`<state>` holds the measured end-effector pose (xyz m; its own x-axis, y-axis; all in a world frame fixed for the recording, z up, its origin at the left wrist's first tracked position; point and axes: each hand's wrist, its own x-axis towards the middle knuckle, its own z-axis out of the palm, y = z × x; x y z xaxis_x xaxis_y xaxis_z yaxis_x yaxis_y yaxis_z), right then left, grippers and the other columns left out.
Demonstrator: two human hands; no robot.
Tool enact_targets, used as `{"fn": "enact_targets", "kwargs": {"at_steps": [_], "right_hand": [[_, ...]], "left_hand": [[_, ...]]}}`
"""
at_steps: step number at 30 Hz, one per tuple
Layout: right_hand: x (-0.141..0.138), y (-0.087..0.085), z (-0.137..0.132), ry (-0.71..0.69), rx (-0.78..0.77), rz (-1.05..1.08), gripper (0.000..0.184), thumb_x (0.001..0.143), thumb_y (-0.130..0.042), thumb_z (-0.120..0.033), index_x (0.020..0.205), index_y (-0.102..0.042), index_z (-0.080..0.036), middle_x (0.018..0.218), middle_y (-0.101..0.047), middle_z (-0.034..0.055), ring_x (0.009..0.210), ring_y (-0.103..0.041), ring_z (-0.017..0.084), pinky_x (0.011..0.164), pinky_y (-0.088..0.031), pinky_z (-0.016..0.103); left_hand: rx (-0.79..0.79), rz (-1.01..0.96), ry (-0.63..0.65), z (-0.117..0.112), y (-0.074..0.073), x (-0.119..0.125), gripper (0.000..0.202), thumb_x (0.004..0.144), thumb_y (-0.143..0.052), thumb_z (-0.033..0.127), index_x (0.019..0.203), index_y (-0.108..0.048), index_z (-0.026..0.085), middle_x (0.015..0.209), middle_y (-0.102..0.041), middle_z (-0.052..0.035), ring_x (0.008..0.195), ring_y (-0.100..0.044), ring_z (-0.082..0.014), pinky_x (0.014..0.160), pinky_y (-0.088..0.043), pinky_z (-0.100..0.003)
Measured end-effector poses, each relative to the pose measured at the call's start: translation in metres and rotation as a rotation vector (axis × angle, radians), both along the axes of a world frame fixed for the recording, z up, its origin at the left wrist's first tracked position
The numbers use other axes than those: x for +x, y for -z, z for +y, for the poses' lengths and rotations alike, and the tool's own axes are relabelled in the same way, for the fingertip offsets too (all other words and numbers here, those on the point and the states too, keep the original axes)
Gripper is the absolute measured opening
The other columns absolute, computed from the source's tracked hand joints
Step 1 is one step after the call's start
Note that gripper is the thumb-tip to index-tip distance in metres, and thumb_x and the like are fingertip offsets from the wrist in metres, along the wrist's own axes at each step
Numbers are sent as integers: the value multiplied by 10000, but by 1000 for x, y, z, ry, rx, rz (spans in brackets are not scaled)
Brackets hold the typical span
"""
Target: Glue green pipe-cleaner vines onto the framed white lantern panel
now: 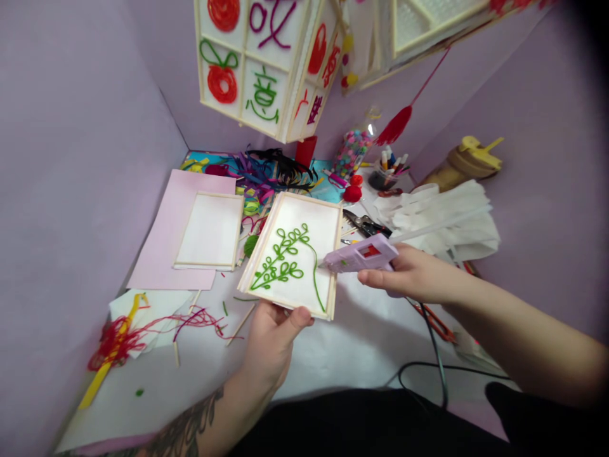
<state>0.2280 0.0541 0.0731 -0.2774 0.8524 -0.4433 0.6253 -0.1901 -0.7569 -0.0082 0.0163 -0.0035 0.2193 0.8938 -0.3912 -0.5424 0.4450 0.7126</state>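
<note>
My left hand (275,336) grips the lower edge of a white framed panel (295,212), thumb on the front. Green yarn (280,254) is laid on the panel as a leafy branch, and one loose-looking strand curves down its right side. My right hand (413,273) is wrapped round a lilac hot glue gun (359,254) with a clear glue stick (428,223) out of its back. The gun's tip points at the panel's right part, close to the strand; whether it touches cannot be made out.
A second framed panel (209,228) lies on pink card (157,254). Red yarn (118,343) is tangled at left. A decorated lantern (266,70) hangs overhead. Cutters (366,223), a pompom bottle (354,149) and a brown cup (459,162) stand or lie behind. A black cable (435,355) trails at right.
</note>
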Motion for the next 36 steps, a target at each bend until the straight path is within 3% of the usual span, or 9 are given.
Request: {"fn": "enact_targets", "kwargs": {"at_steps": [16,24,30,36], "right_hand": [[8,0,-1,-29,94,-61,446,819,-579,-615,787,-638,-174,596,-516,-7,493,-474,112,443,-396,236],[12,-2,-5,-44,66,-162,567,822,-520,-673,923,-703,-146,599,-531,14,522,-478,141,472,-400,269],[17,3,-7,-49,113,-170,509,825,-542,-648,855,-701,-165,656,-585,31,561,-513,148,480,-432,263],[19,5,-8,-65,202,-171,458,828,-547,-626,776,-670,-189,624,-548,7,552,-492,142,484,-420,258]], "left_hand": [[-11,9,-4,0,-1,0,424,633,-868,268,990,-655,188,961,-704,-43,761,-604,-124,609,-500,-202],[-15,-18,-15,0,-2,2,416,637,-875,255,990,-662,201,928,-705,-16,743,-601,-103,605,-506,-185],[-7,-16,-8,1,-2,1,426,632,-880,264,996,-670,192,950,-706,-23,756,-604,-103,614,-513,-186],[-10,-13,-8,1,-3,1,439,624,-884,275,995,-668,185,928,-705,-23,741,-600,-101,606,-508,-185]]}}
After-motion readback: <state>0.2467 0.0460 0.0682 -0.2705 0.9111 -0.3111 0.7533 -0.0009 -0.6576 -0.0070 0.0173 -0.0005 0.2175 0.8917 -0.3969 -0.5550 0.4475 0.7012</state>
